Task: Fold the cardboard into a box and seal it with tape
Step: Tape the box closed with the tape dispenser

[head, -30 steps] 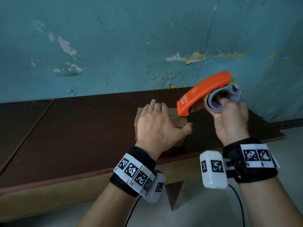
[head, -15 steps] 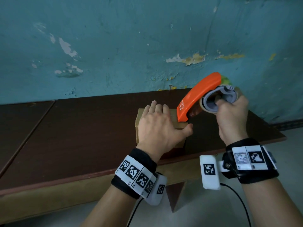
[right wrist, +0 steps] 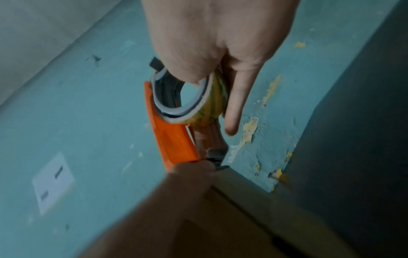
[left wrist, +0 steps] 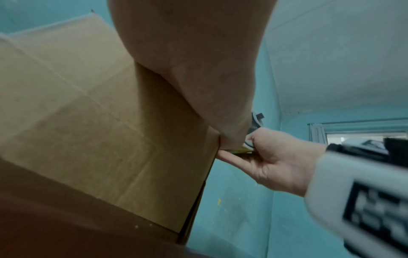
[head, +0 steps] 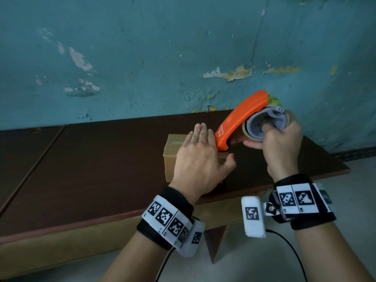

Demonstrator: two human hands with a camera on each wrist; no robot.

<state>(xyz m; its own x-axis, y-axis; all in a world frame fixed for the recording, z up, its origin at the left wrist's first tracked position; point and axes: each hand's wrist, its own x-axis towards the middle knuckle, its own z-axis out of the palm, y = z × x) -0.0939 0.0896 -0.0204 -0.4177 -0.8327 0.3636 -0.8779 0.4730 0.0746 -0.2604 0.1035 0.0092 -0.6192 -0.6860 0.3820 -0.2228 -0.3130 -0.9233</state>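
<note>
A small brown cardboard box (head: pixel 172 157) stands on the dark wooden table (head: pixel 91 159), flaps folded down. My left hand (head: pixel 198 157) lies flat on its top, fingers straight, thumb spread over the right edge. My right hand (head: pixel 278 145) grips an orange tape dispenser (head: pixel 242 121) by its grey roll holder, fingers through the ring. The dispenser's nose touches the box's right top edge beside my left hand. In the left wrist view the box side (left wrist: pixel 99 131) fills the frame. The right wrist view shows the dispenser (right wrist: pixel 174 137) and its yellowish tape roll (right wrist: pixel 217 103).
A peeling teal wall (head: pixel 162 58) runs right behind the table. The table's front edge (head: pixel 122 215) is near my wrists, its right corner (head: pixel 345 169) just past my right hand. A second table top (head: pixel 24 155) adjoins at the left. Grey floor lies below.
My right hand has brought the dispenser down and left until its nose meets the box's right top edge. My left hand stays flat on the box.
</note>
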